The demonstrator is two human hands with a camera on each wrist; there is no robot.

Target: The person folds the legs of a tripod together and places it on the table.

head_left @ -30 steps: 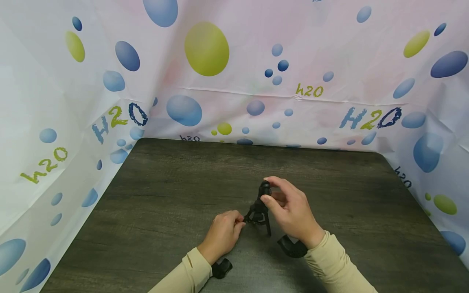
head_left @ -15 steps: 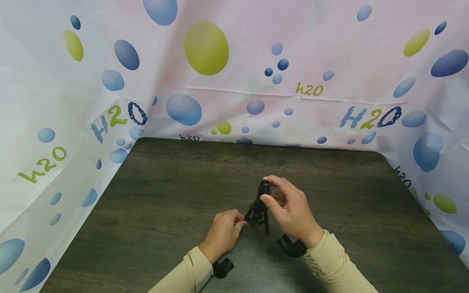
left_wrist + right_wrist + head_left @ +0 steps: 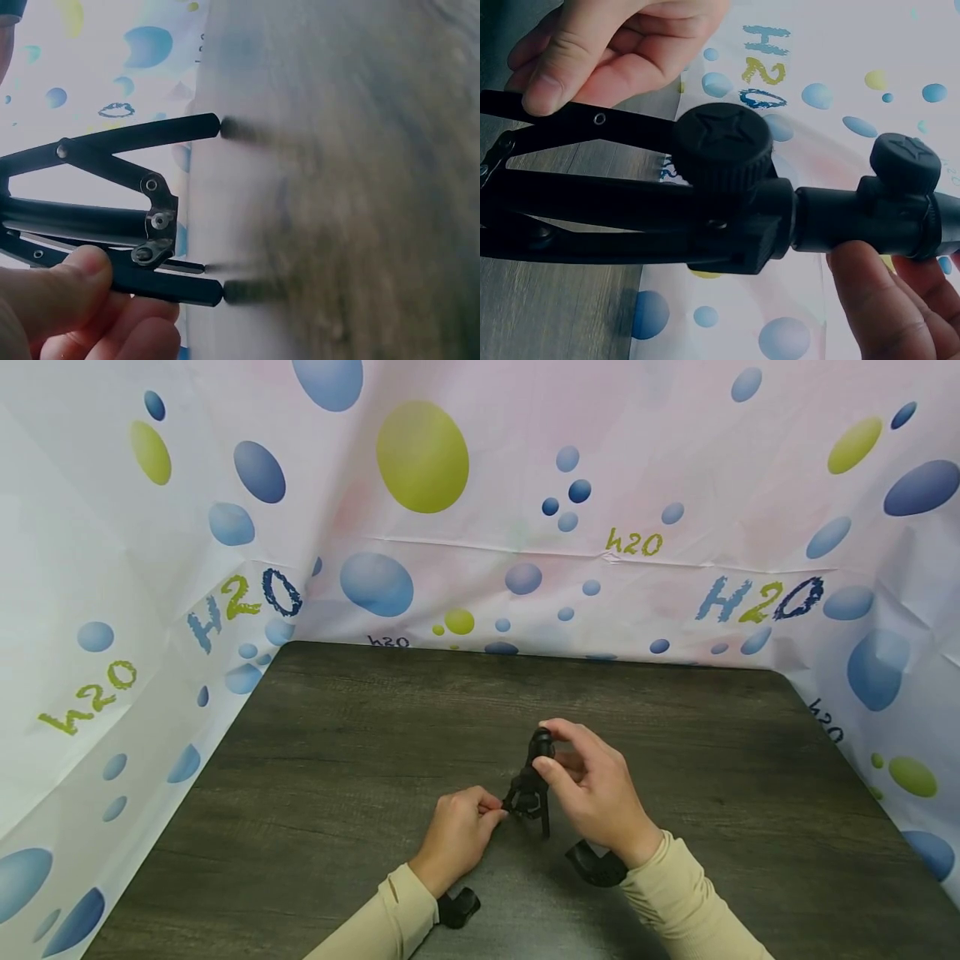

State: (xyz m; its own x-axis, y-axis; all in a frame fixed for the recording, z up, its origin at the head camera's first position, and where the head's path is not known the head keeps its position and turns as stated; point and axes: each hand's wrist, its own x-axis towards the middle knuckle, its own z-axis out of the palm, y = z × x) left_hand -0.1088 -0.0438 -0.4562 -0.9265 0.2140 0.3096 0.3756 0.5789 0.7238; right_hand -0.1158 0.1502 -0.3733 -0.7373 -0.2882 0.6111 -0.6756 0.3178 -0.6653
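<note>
Two hands are holding one small black tripod (image 3: 529,781), which is standing roughly upright on the dark tabletop (image 3: 337,760). To the tripod's left, the left hand (image 3: 459,835) is pinching one leg (image 3: 169,286), the thumb pressing on one side and curled fingers backing it from the other. This grip is probably giving control over that single leg's angle without disturbing the others. At the tripod's top, reaching in from its right, the right hand (image 3: 600,785) is gripping the upper column (image 3: 832,217) between thumb and bent fingers; it is likely steadying the whole thing from above while the leg is being handled. Below that grip, a large ridged knob (image 3: 721,142) is sitting on the tripod's shoulder, and a smaller knob (image 3: 905,161) is sticking out higher up; neither is being turned by the fingers as far as the right wrist view is showing. Between the tripod's legs, a hinged brace (image 3: 157,220) is linking them, presumably to hold the spread even. The leg tips are seemingly meeting the surface, dark reflections lying right at their ends. Behind the tripod, a printed sheet (image 3: 637,427) is hanging.
</note>
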